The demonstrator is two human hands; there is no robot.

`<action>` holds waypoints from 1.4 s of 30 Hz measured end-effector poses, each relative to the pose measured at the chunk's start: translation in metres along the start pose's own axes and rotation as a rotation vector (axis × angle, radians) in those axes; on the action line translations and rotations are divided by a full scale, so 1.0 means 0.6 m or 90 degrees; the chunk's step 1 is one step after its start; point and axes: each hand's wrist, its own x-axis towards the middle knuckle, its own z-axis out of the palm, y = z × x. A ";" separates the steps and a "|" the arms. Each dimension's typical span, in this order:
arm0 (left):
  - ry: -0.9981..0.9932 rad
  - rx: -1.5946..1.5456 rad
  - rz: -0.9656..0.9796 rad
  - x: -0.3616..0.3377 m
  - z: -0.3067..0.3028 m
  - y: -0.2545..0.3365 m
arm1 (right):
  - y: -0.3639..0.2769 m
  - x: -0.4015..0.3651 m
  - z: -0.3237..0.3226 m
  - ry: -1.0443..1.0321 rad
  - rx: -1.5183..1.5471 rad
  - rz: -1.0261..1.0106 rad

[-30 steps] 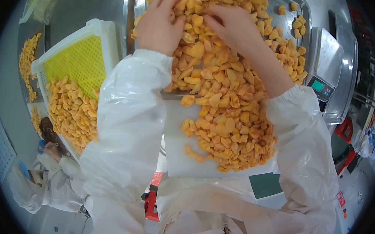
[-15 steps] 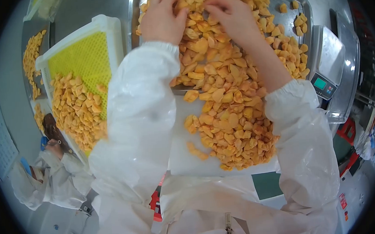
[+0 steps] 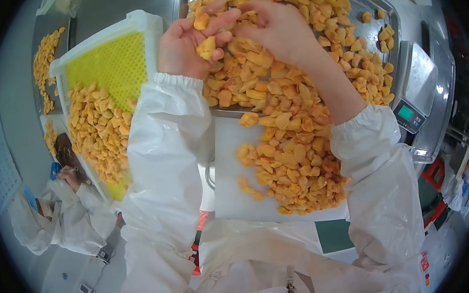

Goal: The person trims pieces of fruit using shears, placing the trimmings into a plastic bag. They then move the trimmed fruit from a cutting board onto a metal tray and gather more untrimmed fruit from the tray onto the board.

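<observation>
Loosely, left hand cradles lumpy yellow-orange pieces.

Single view, head-worn.
Looks forward and down, left hand and right hand near below; wide, curved, dark-cornered.

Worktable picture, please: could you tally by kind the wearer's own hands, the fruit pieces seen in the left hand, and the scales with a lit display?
Hands: 2, the left hand and the right hand
Fruit pieces seen in the left hand: 2
Scale with lit display: 1
Total: 5
</observation>
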 end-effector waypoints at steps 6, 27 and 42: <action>-0.054 -0.049 -0.039 -0.019 -0.005 -0.002 | 0.035 -0.034 -0.022 -0.016 -0.037 -0.005; 0.269 0.254 0.092 -0.100 0.027 -0.054 | 0.044 -0.075 -0.007 0.081 -0.168 -0.057; 0.327 0.925 0.365 -0.103 0.037 -0.068 | 0.058 -0.084 -0.044 0.140 0.116 0.026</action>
